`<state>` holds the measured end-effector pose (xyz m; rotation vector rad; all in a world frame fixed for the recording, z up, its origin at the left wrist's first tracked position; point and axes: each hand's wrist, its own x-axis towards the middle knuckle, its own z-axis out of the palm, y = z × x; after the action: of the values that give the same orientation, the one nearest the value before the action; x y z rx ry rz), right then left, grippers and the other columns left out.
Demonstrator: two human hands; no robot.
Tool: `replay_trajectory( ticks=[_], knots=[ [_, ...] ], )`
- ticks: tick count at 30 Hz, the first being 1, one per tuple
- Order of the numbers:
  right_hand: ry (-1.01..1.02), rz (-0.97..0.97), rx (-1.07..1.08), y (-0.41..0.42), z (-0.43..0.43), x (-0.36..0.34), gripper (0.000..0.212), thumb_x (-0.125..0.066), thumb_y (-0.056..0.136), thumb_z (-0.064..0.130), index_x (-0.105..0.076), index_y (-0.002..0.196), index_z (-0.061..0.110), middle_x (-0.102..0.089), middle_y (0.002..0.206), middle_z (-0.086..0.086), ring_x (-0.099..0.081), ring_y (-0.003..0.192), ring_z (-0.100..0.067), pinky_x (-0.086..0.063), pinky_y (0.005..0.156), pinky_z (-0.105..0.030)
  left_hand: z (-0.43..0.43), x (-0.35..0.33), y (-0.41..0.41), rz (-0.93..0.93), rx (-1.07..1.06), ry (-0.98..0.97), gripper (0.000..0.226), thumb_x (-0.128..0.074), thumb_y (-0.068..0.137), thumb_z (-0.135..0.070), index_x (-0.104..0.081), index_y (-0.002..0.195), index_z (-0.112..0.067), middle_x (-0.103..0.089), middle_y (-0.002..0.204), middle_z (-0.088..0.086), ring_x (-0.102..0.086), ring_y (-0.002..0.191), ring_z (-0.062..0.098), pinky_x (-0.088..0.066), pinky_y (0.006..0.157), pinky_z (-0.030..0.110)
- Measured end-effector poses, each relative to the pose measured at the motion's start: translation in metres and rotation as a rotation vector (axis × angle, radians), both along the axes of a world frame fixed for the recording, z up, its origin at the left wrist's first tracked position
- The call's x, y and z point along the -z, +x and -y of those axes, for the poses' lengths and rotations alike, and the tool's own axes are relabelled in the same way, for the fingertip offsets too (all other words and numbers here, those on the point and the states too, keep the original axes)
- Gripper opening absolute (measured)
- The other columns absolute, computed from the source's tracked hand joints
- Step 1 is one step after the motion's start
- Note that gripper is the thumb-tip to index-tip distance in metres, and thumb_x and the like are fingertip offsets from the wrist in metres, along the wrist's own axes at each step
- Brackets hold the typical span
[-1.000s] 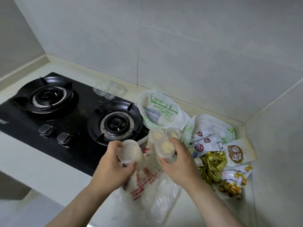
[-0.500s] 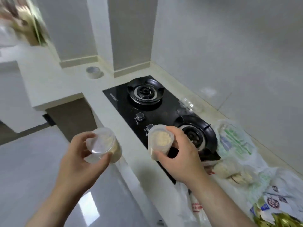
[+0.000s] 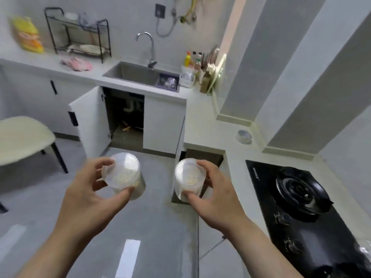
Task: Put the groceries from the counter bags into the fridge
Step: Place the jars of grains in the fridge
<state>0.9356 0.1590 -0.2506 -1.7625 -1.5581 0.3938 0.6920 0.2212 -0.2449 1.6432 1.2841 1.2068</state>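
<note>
- Above a glossy grey tiled floor, a left hand (image 3: pixel 88 199) curls fingers and thumb round a clear, round-lidded plastic tub (image 3: pixel 124 175) of pale yellow food.
- Beside it, apart, the right hand (image 3: pixel 216 195) grips a matching translucent cup (image 3: pixel 188 179).
- At right, a black glass hob (image 3: pixel 301 209) sits in a smooth white counter (image 3: pixel 202 125).

Left hand (image 3: pixel 86 197), right hand (image 3: pixel 218 195), both curled.
</note>
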Motion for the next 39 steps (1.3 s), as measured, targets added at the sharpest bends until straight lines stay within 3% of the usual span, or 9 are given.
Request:
replay_trajectory(
  ticks=[6, 10, 16, 21, 25, 28, 33, 35, 39],
  knots=[
    [0.054, -0.016, -0.341, -0.068, -0.076, 0.000, 0.064, -0.074, 0.073, 0.045, -0.037, 0.124, 0.059, -0.049, 0.119, 0.036, -0.051, 0.114, 0.005, -0.045, 0.093, -0.010, -0.003, -0.005, -0.066, 0.014, -0.304, 0.006, 0.064, -0.086, 0.062, -0.008, -0.051, 0.095, -0.049, -0.062, 0.103, -0.019, -0.063, 0.091, 0.003, -0.044, 0.069, 0.016],
    [0.029, -0.060, -0.528, -0.104, -0.118, 0.007, 0.066, -0.071, 0.073, 0.046, -0.044, 0.133, 0.041, -0.055, 0.125, 0.023, -0.053, 0.115, -0.001, -0.050, 0.096, -0.023, -0.004, -0.005, -0.094, 0.009, -0.489, -0.017, 0.064, -0.087, 0.061, -0.007, -0.053, 0.094, -0.049, -0.063, 0.102, -0.017, -0.065, 0.092, 0.007, -0.046, 0.073, 0.021],
    [0.018, -0.093, -0.779, -0.132, -0.180, 0.002, 0.065, -0.071, 0.075, 0.047, -0.047, 0.135, 0.036, -0.056, 0.125, 0.022, -0.056, 0.116, -0.005, -0.052, 0.093, -0.032, -0.010, -0.017, -0.104, 0.004, -0.741, -0.029, 0.060, -0.090, 0.057, -0.017, -0.054, 0.095, -0.048, -0.064, 0.100, -0.020, -0.064, 0.090, 0.000, -0.050, 0.078, 0.024],
    [0.047, -0.123, -0.960, -0.147, -0.222, -0.009, 0.066, -0.073, 0.073, 0.044, -0.047, 0.134, 0.039, -0.056, 0.126, 0.024, -0.056, 0.114, -0.002, -0.051, 0.096, -0.030, -0.012, -0.027, -0.099, -0.028, -0.889, -0.017, 0.062, -0.090, 0.058, -0.015, -0.055, 0.094, -0.051, -0.065, 0.102, -0.016, -0.065, 0.090, 0.000, -0.050, 0.079, 0.023],
    [0.122, -0.191, -1.080, -0.172, -0.235, -0.022, 0.062, -0.076, 0.074, 0.036, -0.045, 0.125, 0.052, -0.055, 0.120, 0.034, -0.055, 0.113, 0.003, -0.046, 0.094, -0.015, 0.000, -0.035, -0.102, -0.038, -1.002, -0.003, 0.057, -0.085, 0.053, -0.027, -0.055, 0.097, -0.049, -0.065, 0.105, -0.012, -0.066, 0.093, 0.007, -0.051, 0.074, 0.021],
    [0.141, -0.227, -1.154, -0.196, -0.235, -0.033, 0.062, -0.072, 0.071, 0.041, -0.041, 0.123, 0.058, -0.052, 0.120, 0.039, -0.055, 0.112, 0.005, -0.044, 0.091, -0.011, 0.015, -0.047, -0.111, -0.054, -1.077, 0.023, 0.061, -0.091, 0.058, -0.017, -0.055, 0.097, -0.048, -0.066, 0.104, -0.013, -0.066, 0.092, 0.005, -0.053, 0.072, 0.021],
    [0.154, -0.253, -1.288, -0.243, -0.223, -0.053, 0.068, -0.065, 0.067, 0.052, -0.048, 0.133, 0.042, -0.054, 0.122, 0.033, -0.055, 0.111, 0.003, -0.048, 0.093, -0.020, 0.046, -0.071, -0.136, -0.031, -1.200, 0.099, 0.057, -0.085, 0.051, -0.030, -0.056, 0.098, -0.047, -0.065, 0.100, -0.025, -0.066, 0.087, 0.001, -0.055, 0.076, 0.026],
    [0.169, -0.253, -1.340, -0.263, -0.213, -0.062, 0.068, -0.065, 0.069, 0.051, -0.048, 0.134, 0.039, -0.055, 0.123, 0.030, -0.055, 0.112, 0.002, -0.049, 0.094, -0.023, 0.059, -0.076, -0.152, -0.017, -1.240, 0.128, 0.056, -0.082, 0.049, -0.036, -0.057, 0.098, -0.047, -0.067, 0.100, -0.018, -0.068, 0.087, 0.004, -0.055, 0.077, 0.031],
    [0.174, -0.236, -1.401, -0.310, -0.191, -0.072, 0.064, -0.066, 0.069, 0.051, -0.046, 0.130, 0.047, -0.055, 0.122, 0.030, -0.056, 0.111, 0.002, -0.051, 0.093, -0.025, 0.087, -0.076, -0.191, -0.049, -1.293, 0.169, 0.060, -0.091, 0.057, -0.019, -0.057, 0.095, -0.050, -0.067, 0.103, -0.010, -0.068, 0.087, 0.007, -0.056, 0.080, 0.035]
  ],
)
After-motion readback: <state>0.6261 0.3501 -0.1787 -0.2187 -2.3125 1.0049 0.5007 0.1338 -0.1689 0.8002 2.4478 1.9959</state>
